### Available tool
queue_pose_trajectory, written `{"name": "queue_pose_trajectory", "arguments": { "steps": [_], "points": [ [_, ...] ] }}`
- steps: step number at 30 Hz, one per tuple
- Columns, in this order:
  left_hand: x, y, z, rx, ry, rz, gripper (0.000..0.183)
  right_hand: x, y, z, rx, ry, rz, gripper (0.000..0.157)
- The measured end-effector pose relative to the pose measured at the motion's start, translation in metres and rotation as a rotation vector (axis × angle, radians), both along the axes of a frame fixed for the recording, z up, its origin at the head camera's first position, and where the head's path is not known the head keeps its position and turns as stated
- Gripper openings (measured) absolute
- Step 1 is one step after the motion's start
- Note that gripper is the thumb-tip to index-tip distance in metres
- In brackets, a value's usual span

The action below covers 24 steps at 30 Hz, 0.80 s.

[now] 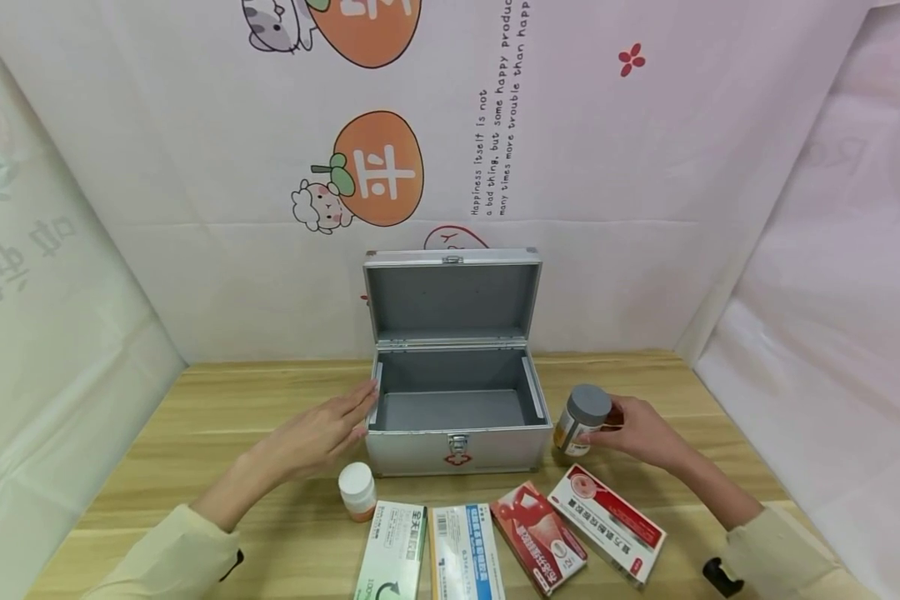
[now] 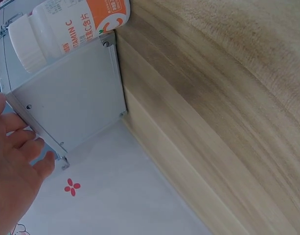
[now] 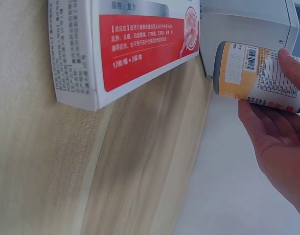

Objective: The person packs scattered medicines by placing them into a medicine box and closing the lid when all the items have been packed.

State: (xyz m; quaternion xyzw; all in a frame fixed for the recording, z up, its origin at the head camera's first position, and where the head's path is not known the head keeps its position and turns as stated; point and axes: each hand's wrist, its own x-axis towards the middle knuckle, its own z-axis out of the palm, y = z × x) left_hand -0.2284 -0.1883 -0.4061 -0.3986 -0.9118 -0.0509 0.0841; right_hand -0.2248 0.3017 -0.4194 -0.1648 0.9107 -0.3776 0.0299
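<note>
A silver first-aid case (image 1: 412,454) stands with its lid (image 1: 453,300) raised, and its grey inside shows no contents. My left hand (image 1: 322,433) rests its extended fingers on the case's left rim; in the left wrist view that hand (image 2: 17,166) is at the top edge of the side wall. Beside the case's right wall, my right hand (image 1: 641,433) grips a pill bottle (image 1: 574,429) with a grey cap and an orange-and-white label. The right wrist view shows the thumb and fingers of the right hand (image 3: 282,137) around the bottle (image 3: 255,73), its base tilted off the table.
In front of the case are a white vitamin C bottle (image 1: 357,492), a green-and-white box (image 1: 392,550), a blue-and-white box (image 1: 467,554), a red box (image 1: 538,533) and a red-and-white box (image 1: 607,521). A printed cloth (image 1: 607,167) hangs behind the wooden table (image 1: 270,392).
</note>
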Motion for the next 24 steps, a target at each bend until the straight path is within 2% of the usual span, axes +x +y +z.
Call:
{"name": "queue_pose_trajectory", "arguments": {
  "steps": [10,18,24],
  "points": [
    [0.002,0.002,0.002,-0.008,-0.052,0.034,0.059,0.003,0.000,0.007,0.014,0.007,0.007,0.053],
    [0.002,0.002,0.003,-0.007,-0.056,0.032,0.059,0.005,0.000,0.017,-0.008,0.016,0.023,0.052],
    [0.001,0.003,0.003,-0.008,-0.075,0.035,0.059,0.006,0.002,0.019,0.012,0.025,0.007,0.052]
  ]
}}
